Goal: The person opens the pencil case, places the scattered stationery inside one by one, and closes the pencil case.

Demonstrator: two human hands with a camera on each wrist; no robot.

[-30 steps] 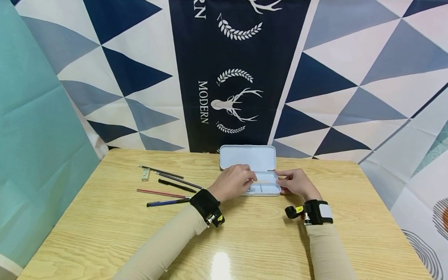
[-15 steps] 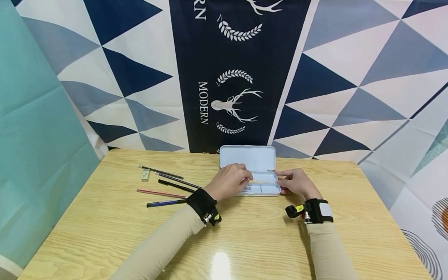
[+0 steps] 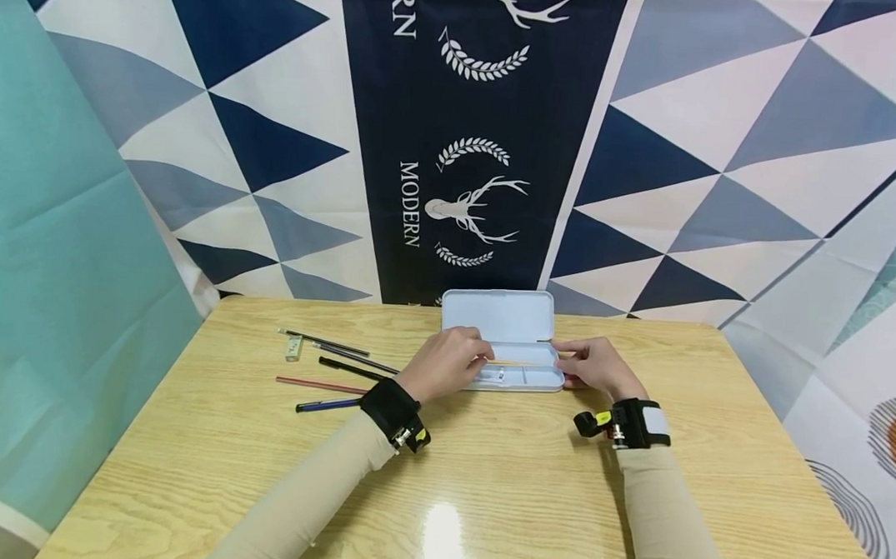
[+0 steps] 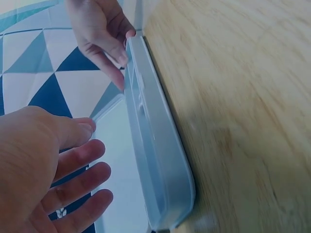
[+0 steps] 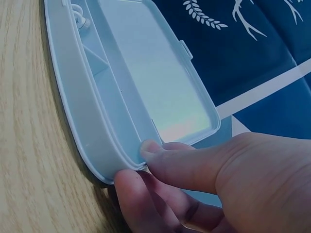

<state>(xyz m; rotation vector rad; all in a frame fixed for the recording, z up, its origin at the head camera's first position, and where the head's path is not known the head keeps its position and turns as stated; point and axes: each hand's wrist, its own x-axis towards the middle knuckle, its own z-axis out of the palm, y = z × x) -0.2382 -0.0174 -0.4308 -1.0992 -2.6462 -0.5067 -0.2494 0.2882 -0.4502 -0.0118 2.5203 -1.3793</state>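
Observation:
A light blue pencil case (image 3: 522,377) stands at the back of the table, its lid (image 3: 499,313) raised against the wall cloth. My right hand (image 3: 598,365) pinches the case's right end; in the right wrist view the thumb lies on the rim with fingers outside. Over the case's left part is my left hand (image 3: 444,363). The left wrist view shows its fingers (image 4: 82,179) loosely bent and apart, holding nothing. A small white looped item (image 5: 80,19) lies in the divided front compartment. A thin yellowish line (image 3: 512,363) shows along the case's middle; what it is I cannot tell.
Left of the case lie dark pencils (image 3: 325,342), a black pen (image 3: 350,368), a reddish pencil (image 3: 319,383), a blue pen (image 3: 328,404) and a small eraser (image 3: 293,348). My left wrist and forearm cover some of their right ends. Patterned cloth (image 3: 461,147) hangs behind the table.
My left hand has shifted left along the case, uncovering more of the front compartment and the white item in it. The right hand has kept its place on the right end.

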